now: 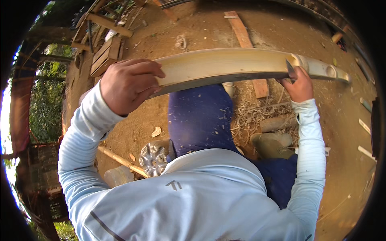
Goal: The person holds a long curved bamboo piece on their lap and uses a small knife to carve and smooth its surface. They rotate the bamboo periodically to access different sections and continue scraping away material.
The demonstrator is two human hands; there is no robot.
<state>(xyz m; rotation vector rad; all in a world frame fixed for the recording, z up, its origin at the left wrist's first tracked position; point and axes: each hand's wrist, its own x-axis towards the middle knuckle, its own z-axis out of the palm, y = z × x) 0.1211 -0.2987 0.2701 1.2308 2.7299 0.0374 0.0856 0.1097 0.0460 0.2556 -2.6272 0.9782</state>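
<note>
In the head view, a split bamboo length [225,61] is held crosswise in front of the body, its long axis running left to right and its hollow face turned into sight. A node wall [299,61] is seen toward the bamboo's right end, and it is the right hand [298,86] that is nearer to it. By that hand, at the bamboo's near edge, a knife [290,69] is gripped in closed fingers, its blade pointed up over the hollow, just beside the node wall; whether contact is made cannot be told. The bamboo's left part is clasped by the left hand [130,84], fingers bent over the hollow. Just below the bamboo's middle, a trousered leg [201,116] is seen; whether weight is borne there is unclear.
</note>
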